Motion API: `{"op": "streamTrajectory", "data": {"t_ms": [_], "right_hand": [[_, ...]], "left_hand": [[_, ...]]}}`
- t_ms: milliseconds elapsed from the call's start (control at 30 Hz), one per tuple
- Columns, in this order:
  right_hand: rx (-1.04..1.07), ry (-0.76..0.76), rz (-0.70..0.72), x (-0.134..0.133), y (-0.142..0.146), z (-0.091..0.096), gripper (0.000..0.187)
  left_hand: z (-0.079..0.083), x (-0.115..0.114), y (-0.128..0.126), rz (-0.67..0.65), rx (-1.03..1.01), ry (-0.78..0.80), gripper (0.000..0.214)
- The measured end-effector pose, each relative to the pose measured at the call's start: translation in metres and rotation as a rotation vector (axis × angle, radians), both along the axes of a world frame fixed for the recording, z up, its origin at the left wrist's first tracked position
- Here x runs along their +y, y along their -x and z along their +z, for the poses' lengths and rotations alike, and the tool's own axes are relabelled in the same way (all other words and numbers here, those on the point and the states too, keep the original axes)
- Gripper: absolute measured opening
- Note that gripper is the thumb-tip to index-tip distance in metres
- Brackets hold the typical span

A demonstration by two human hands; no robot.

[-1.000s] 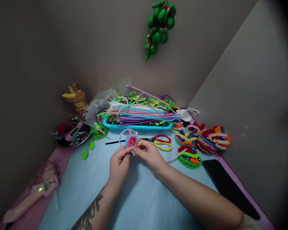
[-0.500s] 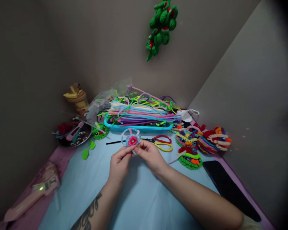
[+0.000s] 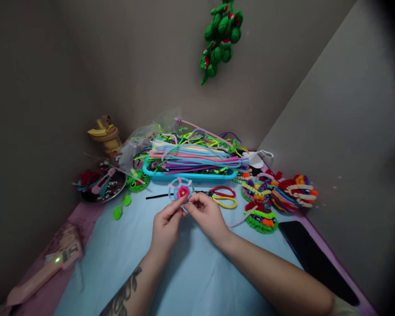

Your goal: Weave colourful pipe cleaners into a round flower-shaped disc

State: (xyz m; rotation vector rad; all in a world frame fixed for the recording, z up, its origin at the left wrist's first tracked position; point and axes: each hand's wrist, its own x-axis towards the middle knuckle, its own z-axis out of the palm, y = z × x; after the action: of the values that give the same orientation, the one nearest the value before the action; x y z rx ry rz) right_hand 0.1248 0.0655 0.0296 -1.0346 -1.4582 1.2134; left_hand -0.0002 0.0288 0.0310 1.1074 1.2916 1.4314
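Between my two hands is a small pipe-cleaner flower (image 3: 183, 192), with a pink centre, a yellow dot in it and a pale blue and pink open ring around. My left hand (image 3: 167, 219) pinches its lower left edge between thumb and fingers. Closed on its lower right edge, my right hand (image 3: 206, 215) has its fingertips bent close to the left ones. Just behind the right hand lie scissors (image 3: 225, 201) with one red and one yellow handle. A black strip (image 3: 157, 197) pokes out left of the flower.
A blue tray (image 3: 191, 177) heaped with pipe cleaners stands behind. To the right are colourful fuzzy pieces (image 3: 261, 219) and a black phone-like slab (image 3: 316, 261). On the left lie a metal bowl (image 3: 120, 188), green leaf shapes (image 3: 117, 213) and a pink glue gun (image 3: 44, 274).
The flower has tipped so that its face and ring show rounder towards me, and it has shifted slightly right. Both hands keep their hold.
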Motion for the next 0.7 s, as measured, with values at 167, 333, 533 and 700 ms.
{"op": "streamTrajectory", "data": {"t_ms": [167, 333, 533, 700], "right_hand": [[-0.070, -0.058, -0.038, 0.0013, -0.0004, -0.0035, 0.012], [0.019, 0.053, -0.004, 0.0019, 0.0002, -0.0039, 0.020], [0.024, 0.075, -0.002, 0.0007, -0.0003, -0.0028, 0.026], [0.069, 0.121, 0.025, -0.0022, 0.0021, -0.0020, 0.029]], "left_hand": [[-0.0020, -0.0009, -0.0006, -0.001, 0.041, -0.029, 0.033], [-0.0028, -0.0036, -0.0023, 0.002, 0.150, -0.125, 0.032], [-0.0027, -0.0064, -0.0038, 0.000, 0.325, -0.256, 0.036], [-0.0061, -0.0065, -0.0047, -0.018, 0.473, -0.360, 0.041]]}}
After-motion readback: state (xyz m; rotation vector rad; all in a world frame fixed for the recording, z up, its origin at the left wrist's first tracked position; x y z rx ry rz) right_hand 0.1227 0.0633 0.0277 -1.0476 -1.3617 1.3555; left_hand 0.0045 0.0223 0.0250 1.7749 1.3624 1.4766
